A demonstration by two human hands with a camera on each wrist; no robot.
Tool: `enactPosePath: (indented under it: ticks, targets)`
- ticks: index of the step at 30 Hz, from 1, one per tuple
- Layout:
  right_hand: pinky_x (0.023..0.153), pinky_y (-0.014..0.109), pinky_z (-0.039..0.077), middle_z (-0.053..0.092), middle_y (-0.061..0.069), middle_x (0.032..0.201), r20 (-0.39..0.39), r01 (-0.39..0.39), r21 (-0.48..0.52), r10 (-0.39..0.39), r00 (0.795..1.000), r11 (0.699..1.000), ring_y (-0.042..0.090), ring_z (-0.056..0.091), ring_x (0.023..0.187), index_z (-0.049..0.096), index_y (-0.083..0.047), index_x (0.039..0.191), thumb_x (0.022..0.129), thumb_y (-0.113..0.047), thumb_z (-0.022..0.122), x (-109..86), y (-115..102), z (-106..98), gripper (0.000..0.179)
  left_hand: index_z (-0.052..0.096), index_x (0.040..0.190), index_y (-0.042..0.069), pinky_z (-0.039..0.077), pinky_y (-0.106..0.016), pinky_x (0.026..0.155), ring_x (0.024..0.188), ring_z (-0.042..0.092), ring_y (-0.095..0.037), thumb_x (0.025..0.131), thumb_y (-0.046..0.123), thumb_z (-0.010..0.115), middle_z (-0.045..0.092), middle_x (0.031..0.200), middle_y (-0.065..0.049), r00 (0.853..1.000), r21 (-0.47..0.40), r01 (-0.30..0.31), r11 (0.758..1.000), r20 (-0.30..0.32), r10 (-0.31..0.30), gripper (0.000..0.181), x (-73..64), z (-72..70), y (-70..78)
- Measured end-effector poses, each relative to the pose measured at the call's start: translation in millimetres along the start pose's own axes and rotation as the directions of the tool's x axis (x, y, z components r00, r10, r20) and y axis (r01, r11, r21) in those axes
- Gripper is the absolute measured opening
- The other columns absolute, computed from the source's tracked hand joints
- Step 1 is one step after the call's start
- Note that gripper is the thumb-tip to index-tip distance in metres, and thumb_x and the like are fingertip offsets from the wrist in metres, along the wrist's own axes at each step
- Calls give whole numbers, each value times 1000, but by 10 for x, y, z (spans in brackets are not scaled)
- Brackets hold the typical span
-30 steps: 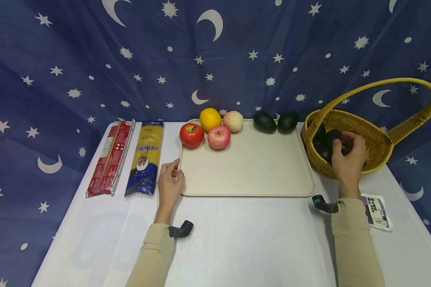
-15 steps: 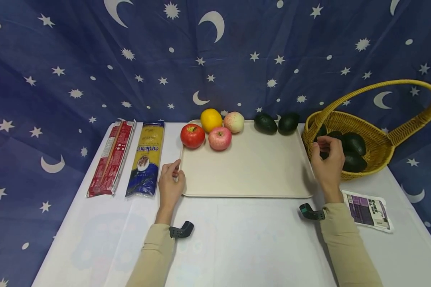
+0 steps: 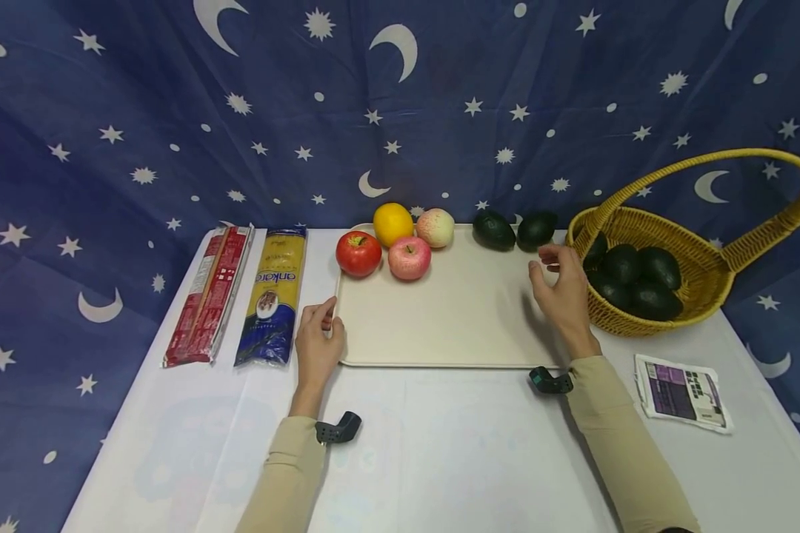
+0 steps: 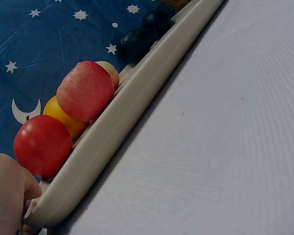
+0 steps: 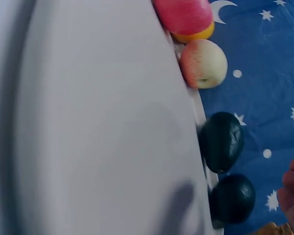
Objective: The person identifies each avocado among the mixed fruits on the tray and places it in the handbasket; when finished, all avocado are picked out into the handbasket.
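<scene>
My left hand [image 3: 318, 344] pinches the tray [image 3: 440, 318] by its edge, probably to steady it; my right hand [image 3: 563, 296], fingers loose, holding nothing, hovers near two avocados [image 3: 493, 230] at its back.

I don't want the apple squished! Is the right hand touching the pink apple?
Apart. The head view shows it: a wide bare stretch of tray lies between the right hand and the pink apple.

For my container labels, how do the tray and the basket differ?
The tray is cream and smooth; the basket is yellow and woven. The tray is shallow; the basket is deeper, with an arched handle. The tray carries mixed fruit; in the basket only avocados show. Both carry avocados.
</scene>
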State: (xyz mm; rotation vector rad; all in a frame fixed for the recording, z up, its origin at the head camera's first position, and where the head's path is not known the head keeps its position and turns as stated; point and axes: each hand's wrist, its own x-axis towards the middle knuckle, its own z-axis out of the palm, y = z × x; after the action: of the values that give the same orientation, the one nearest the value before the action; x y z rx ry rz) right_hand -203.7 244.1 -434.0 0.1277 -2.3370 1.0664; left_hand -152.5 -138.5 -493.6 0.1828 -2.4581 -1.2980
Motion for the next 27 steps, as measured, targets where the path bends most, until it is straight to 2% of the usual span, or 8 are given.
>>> enactPosePath:
  ticks: [2,5,9,15,21,27]
  targets:
    - [86,42,45,56,17,108,42,5,-2,-5,999,1000,28,54,99,57,-1,114,88,-13,61,45,-2,65,29,62,123,7,44,-34,76,83,55,-22,85,4,57,56,101,-11,1000,-4,2,1000,0,-2,39,0,-5,-5]
    - [88,44,44,55,17,109,105,11,-25,-8,994,1000,29,53,101,56,-2,116,88,-14,60,124,-3,155,31,62,123,7,43,-34,76,83,55,-22,85,4,57,56,101,-11,1000,-8,4,1000,1,-4,39,0,-14,-11]
    - [91,44,42,54,16,113,183,22,-115,-1,983,993,30,52,104,54,-4,120,89,-18,60,263,-16,268,34,63,123,8,43,-34,76,82,55,-22,85,5,58,56,101,-11,1000,-7,3,1000,-7,-3,39,0,-28,-11]
    - [86,48,38,52,20,113,271,73,-228,-8,963,971,34,47,101,51,-2,123,89,-22,59,499,-9,405,39,63,123,8,43,-33,76,82,55,-21,84,5,58,57,102,-10,1000,-12,7,1000,-14,-7,39,6,-25,-17]
    - [93,53,38,45,22,127,347,51,-276,50,937,960,38,41,116,46,-3,129,89,-24,59,651,32,497,46,63,123,8,44,-33,77,83,56,-21,84,5,58,57,103,-10,1000,-10,14,1000,-7,-14,39,4,3,-15]
    - [95,56,38,39,24,133,403,56,-328,86,911,943,40,36,123,39,-4,135,88,-24,63,782,89,605,57,63,123,9,44,-34,76,82,56,-21,84,5,58,57,102,-10,1000,-8,6,1000,-9,-6,39,2,8,-13]
